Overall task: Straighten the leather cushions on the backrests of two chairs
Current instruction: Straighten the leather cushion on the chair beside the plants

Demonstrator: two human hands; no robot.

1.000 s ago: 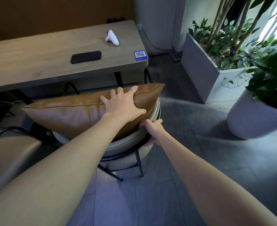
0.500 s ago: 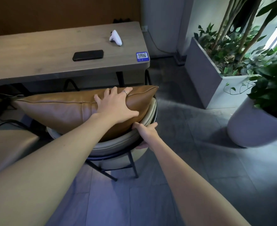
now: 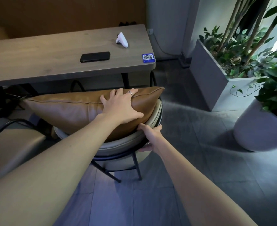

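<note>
A long tan leather cushion (image 3: pixel 66 110) lies across the top of a round beige chair's backrest (image 3: pixel 118 145), its left end sticking out past the chair. My left hand (image 3: pixel 120 106) presses flat on the cushion's right part, fingers spread over the top seam, a ring on one finger. My right hand (image 3: pixel 150 137) grips the backrest's right rim just below the cushion, thumb under the padding. A second beige chair (image 3: pixel 17 144) with a black metal frame shows at the left edge; I see no cushion on its visible part.
A wooden table (image 3: pixel 45 59) stands right behind the chair, with a black phone (image 3: pixel 95 56), a white controller (image 3: pixel 122 40) and a blue QR card (image 3: pixel 148 57) on it. A grey planter box (image 3: pixel 216 82) and a round white pot (image 3: pixel 258 128) stand at the right on the tiled floor.
The view has drifted a little, so the chair and cushion sit slightly lower and more to the left. Both hands keep their hold on the cushion and the backrest.
</note>
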